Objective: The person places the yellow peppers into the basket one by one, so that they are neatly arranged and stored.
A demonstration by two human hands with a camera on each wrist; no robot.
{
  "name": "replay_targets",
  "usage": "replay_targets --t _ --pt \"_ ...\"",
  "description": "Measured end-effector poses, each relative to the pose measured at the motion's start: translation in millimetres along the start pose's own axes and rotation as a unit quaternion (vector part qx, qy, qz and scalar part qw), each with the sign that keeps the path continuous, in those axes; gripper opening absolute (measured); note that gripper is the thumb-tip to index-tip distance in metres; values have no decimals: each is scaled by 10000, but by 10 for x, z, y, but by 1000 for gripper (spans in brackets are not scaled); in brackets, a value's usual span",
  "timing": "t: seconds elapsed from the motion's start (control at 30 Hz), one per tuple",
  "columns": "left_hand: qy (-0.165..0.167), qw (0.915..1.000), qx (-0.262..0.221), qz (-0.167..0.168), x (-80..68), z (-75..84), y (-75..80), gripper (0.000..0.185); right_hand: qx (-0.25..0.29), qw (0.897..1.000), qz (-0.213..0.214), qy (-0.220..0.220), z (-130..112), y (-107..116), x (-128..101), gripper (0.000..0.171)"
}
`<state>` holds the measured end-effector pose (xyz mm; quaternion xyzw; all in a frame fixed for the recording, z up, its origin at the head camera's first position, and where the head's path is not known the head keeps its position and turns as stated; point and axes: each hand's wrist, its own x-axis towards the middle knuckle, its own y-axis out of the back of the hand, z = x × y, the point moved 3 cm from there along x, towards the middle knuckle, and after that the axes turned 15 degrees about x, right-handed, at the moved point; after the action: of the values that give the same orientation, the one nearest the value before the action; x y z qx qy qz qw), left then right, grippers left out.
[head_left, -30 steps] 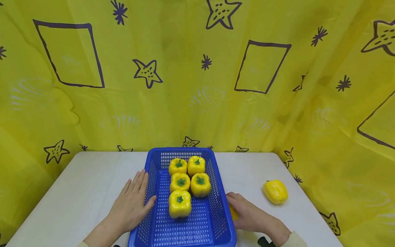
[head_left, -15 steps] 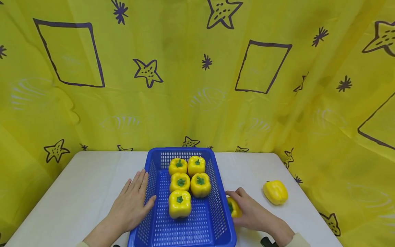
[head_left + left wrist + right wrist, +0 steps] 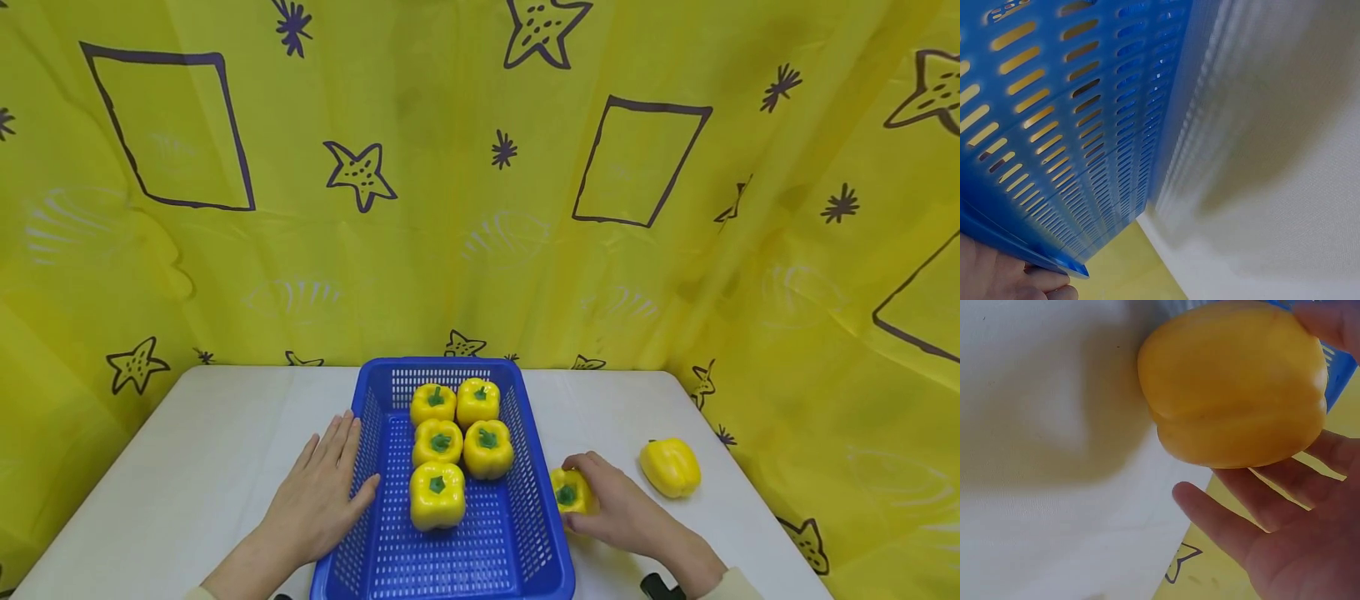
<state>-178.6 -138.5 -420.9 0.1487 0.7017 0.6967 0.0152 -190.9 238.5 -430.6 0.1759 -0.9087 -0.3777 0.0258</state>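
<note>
The right hand (image 3: 621, 510) is partly closed round a pepper (image 3: 577, 482), thumb and fingers on its sides; the right wrist view shows one finger stretched out clear of it. The pepper is outside the basket (image 3: 438, 362), just beside its right wall, green stem facing the head camera; whether it touches the wall cannot be told. The left hand (image 3: 318, 493) holds nothing in its grasp: its straight fingers lie along the basket's left rim, the thumb reaching over the inner side. Inside, five peppers (image 3: 438, 497) stand stem up: two side by side at the far end, two behind one another's line in the next row, one nearer the person. Right of the right hand, a loose pepper (image 3: 670, 468) lies on its side on the white table (image 3: 225, 467). A yellow curtain (image 3: 450, 275) hangs behind.
</note>
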Motion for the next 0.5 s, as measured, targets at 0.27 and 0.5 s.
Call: replay_targets --t 0.27,0.5 --pt "7 10000 22 -39 -8 0 1 78 -85 9987 496 39 40 29 -19 61" --pt "7 10000 27 -53 -2 -3 -4 78 301 9988 236 304 58 62 -33 59"
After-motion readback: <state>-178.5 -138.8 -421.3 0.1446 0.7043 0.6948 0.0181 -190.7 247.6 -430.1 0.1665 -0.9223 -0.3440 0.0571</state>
